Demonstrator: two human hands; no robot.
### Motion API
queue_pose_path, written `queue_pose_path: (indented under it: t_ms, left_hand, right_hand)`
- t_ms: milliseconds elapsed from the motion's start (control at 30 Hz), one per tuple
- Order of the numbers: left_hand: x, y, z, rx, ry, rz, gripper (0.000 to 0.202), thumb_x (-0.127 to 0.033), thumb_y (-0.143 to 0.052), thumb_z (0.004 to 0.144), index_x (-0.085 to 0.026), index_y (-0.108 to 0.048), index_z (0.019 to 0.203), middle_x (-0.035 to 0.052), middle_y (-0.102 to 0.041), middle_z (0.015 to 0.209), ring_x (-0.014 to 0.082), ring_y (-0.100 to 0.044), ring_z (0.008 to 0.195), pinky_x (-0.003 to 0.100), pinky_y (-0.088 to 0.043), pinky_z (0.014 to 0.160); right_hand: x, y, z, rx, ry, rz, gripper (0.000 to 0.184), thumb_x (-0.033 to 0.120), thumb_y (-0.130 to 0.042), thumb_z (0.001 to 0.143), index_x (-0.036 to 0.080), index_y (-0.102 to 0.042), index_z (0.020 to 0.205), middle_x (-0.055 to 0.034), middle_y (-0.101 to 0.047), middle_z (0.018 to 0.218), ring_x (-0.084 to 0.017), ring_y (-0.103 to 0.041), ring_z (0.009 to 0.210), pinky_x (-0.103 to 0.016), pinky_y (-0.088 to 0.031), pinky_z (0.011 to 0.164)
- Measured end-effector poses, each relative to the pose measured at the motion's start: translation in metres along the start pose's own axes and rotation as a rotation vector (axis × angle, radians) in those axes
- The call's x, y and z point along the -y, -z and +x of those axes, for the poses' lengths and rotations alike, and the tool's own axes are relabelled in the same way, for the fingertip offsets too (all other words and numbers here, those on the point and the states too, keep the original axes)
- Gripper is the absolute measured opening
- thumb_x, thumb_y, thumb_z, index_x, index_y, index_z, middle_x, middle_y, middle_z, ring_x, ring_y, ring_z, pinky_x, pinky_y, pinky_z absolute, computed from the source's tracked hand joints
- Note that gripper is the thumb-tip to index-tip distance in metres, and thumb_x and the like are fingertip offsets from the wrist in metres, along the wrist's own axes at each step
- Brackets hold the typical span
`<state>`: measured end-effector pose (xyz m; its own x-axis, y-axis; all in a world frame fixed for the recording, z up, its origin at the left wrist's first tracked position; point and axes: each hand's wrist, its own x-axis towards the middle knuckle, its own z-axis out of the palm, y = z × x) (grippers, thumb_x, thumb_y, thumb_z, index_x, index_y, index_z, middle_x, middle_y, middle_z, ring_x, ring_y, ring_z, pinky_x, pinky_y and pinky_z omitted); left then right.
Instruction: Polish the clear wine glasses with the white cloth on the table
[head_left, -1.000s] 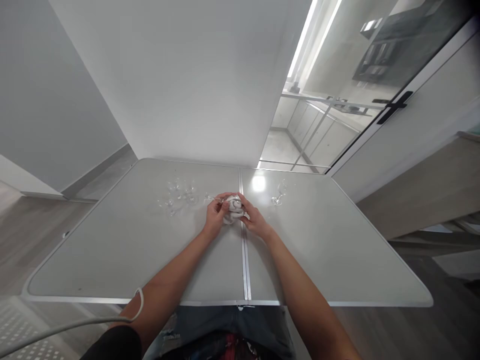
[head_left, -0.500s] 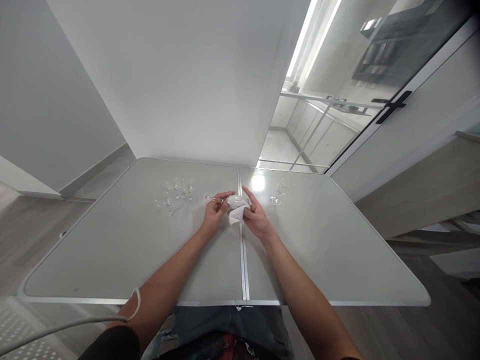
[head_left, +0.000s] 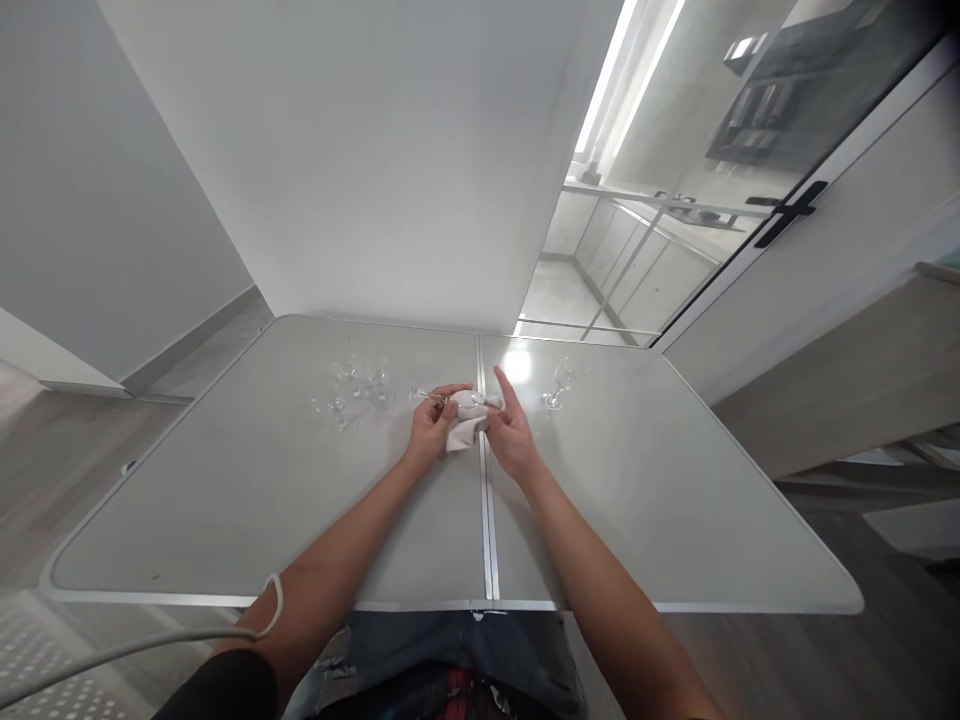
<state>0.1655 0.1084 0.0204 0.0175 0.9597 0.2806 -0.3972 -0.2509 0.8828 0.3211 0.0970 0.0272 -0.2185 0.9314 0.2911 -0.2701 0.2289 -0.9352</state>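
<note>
Above the table's middle seam I hold a clear stemmed glass [head_left: 424, 396] on its side, its foot pointing left. My left hand [head_left: 431, 425] is closed round the glass near its stem and bowl. A white cloth [head_left: 463, 432] lies against the bowl, with a loose end hanging down toward me. My right hand [head_left: 513, 430] is at the rim end, thumb and lower fingers closed on the cloth and index finger stretched away. Part of the bowl is hidden by the cloth and fingers.
Several clear stemmed glasses [head_left: 360, 385] stand to the left on the pale folding table [head_left: 225, 480]. Another stemmed glass [head_left: 553, 398] is to the right. A white cable [head_left: 187, 637] crosses my left forearm. A white wall [head_left: 375, 170] rises behind the table's far edge.
The cloth has shifted left and now covers more of the bowl, its loose end hanging further left. My right index finger is stretched out further. The glass stays in about the same place.
</note>
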Motion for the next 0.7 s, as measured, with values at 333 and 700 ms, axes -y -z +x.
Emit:
queue_pose_path:
  t_ms: [333, 700]
  left_hand:
    - [0.017, 0.011, 0.0, -0.208, -0.021, 0.059, 0.035, -0.052, -0.075, 0.083, -0.017, -0.069, 0.088, 0.0023, -0.07, 0.082, 0.0148, -0.062, 0.074, 0.026, -0.049, 0.071]
    - [0.016, 0.005, 0.004, -0.013, 0.037, -0.152, 0.045, -0.047, -0.077, 0.083, -0.017, -0.07, 0.116, 0.0144, -0.067, 0.13, 0.0209, -0.068, 0.104, 0.031, -0.052, 0.09]
  right_hand:
    - [-0.016, 0.01, 0.002, 0.305, 0.23, -0.622, 0.068, 0.018, -0.06, 0.091, 0.032, -0.041, 0.154, -0.0079, -0.07, 0.127, -0.027, -0.066, 0.114, -0.051, -0.042, 0.109]
    - [-0.008, 0.013, 0.004, 0.024, 0.006, -0.105, 0.067, 0.036, -0.072, 0.088, 0.027, -0.046, 0.149, -0.0046, -0.074, 0.108, -0.021, -0.069, 0.095, -0.035, -0.055, 0.088]
